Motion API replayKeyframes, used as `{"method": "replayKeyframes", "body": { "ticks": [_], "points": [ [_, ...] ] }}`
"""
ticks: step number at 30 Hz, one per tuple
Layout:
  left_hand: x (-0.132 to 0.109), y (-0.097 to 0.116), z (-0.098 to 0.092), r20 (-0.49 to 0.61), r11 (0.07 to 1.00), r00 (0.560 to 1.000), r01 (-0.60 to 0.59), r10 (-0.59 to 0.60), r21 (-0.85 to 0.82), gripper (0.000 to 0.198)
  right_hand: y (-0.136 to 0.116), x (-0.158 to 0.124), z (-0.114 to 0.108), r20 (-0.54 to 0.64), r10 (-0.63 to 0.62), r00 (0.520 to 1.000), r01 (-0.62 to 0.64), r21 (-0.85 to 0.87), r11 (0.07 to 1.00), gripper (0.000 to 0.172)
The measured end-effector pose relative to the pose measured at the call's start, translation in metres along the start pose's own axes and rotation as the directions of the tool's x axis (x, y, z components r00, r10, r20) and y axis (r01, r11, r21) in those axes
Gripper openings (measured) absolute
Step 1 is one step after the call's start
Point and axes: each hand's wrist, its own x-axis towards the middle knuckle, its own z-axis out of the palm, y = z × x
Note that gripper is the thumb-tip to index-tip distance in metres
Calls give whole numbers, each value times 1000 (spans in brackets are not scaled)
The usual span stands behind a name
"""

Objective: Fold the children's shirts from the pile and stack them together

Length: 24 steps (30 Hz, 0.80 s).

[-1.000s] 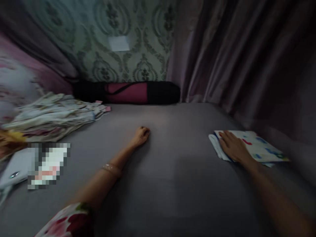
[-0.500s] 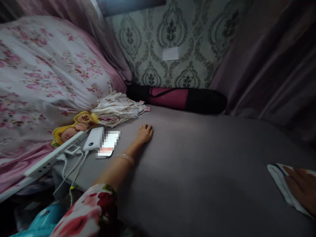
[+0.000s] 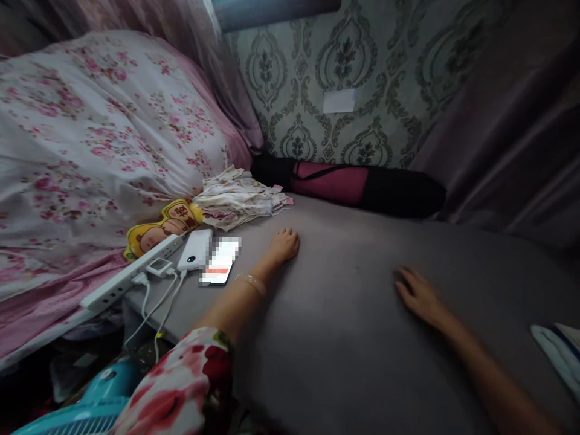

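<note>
My left hand (image 3: 285,243) rests on the grey bed sheet (image 3: 344,350), fingers slightly apart and holding nothing. It lies closest to the pile of folded white patterned cloths (image 3: 240,199) and a phone (image 3: 222,260) with its screen blurred out. Out over the sheet to the right is my right hand (image 3: 419,295), bare, with the thumb apart from the fingers; some motion blurs it, and whether it touches the sheet I cannot tell. At the right edge lies a folded pale cloth (image 3: 550,353), partly out of view.
A white power bank (image 3: 196,251), a power strip (image 3: 136,272) with cables and a yellow cartoon cushion (image 3: 156,235) sit at the left. Along the wall stretches a black and magenta long bag (image 3: 335,181). A turquoise fan (image 3: 109,386) stands low at the left. Curtains hang on both sides.
My right hand has left the folded cloth at the right and moved left over the sheet, now with nothing in it. My left hand stays in place; the view has shifted slightly.
</note>
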Motion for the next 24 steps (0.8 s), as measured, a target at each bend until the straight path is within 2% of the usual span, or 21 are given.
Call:
{"method": "replayKeyframes", "body": {
  "ticks": [2,5,8,11,14,15,17,19,20,21,22,24],
  "points": [
    [5,-9,-8,33,999,999,-23,24,-49,30,-46,12,18,68,-84,994,83,21,996,56],
    [12,-29,-23,84,989,996,-22,34,-146,27,-106,12,25,129,-171,977,166,48,985,57],
    [17,-53,-45,77,977,997,36,-20,-211,30,-138,8,26,162,-188,969,184,38,982,57],
    [22,-84,-75,-38,967,988,137,-148,-214,38,-145,5,30,131,-195,972,194,17,981,58],
    [26,-120,-108,-198,948,937,250,-288,-195,46,-143,3,32,113,-202,973,203,3,979,58],
    [28,-132,-118,-250,936,908,294,-337,-192,46,-143,2,32,114,-200,973,201,0,980,58],
    [31,-157,-134,-389,883,793,424,-469,-201,35,-143,1,32,116,-193,974,194,-1,981,58],
    [33,-179,-145,-406,839,734,493,-544,-233,17,-144,1,31,115,-188,975,189,3,982,58],
    [33,-188,-148,-382,820,726,499,-572,-281,8,-145,0,31,114,-189,975,189,6,982,58],
    [33,-195,-149,-364,814,731,483,-578,-322,10,-145,0,31,111,-190,976,190,9,982,58],
    [32,-199,-150,-351,820,748,451,-563,-352,19,-145,0,31,107,-191,976,191,12,982,58],
    [30,-203,-151,-343,865,822,315,-455,-392,34,-145,0,31,99,-190,977,189,19,982,58]
  ]
}}
